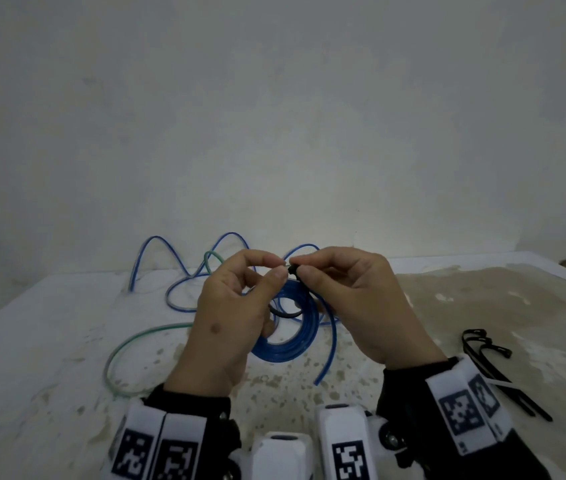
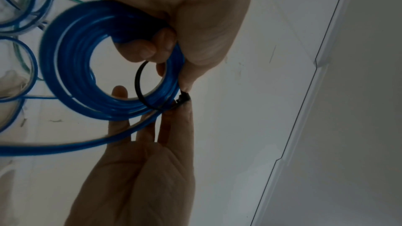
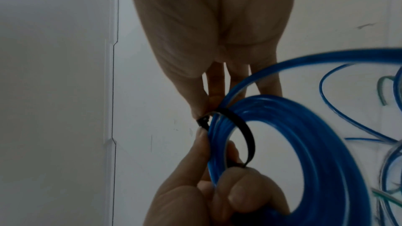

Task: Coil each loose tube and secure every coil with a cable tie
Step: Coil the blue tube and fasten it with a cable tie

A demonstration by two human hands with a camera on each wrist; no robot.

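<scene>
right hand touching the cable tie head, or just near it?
Touching. The head view shows the right hand pinching the black cable tie head between thumb and forefinger; the right wrist view shows the same pinch beside the blue coil.

The white, stained desk (image 1: 67,341) carries loose blue tubes (image 1: 184,282), a green tube (image 1: 129,341) and black cable ties (image 1: 482,344) at its right side.

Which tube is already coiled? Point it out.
The dark blue tube, wound into a tight ring, held up between both hands with a black cable tie looped round it. The other blue and green tubes sprawl loose on the table behind.
</scene>
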